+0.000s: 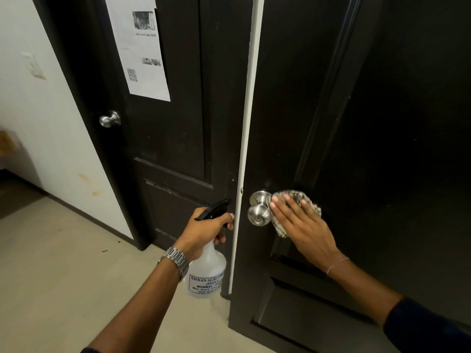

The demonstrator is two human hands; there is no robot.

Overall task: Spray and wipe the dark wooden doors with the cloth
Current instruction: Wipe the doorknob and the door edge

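Two dark wooden doors fill the view: a near door (369,123) on the right and a farther door (178,123) on the left. My right hand (303,225) lies flat with straight fingers, pressing a patterned cloth (293,197) against the near door, right beside its silver knob (260,211). My left hand (209,229) grips the neck of a clear spray bottle (207,273) with a black trigger head, held low in front of the gap between the doors.
A white door frame strip (251,98) separates the doors. The far door carries a taped paper notice (140,47) and a silver knob (109,119). A white wall (38,98) with a switch plate stands at left, over a beige floor (63,263).
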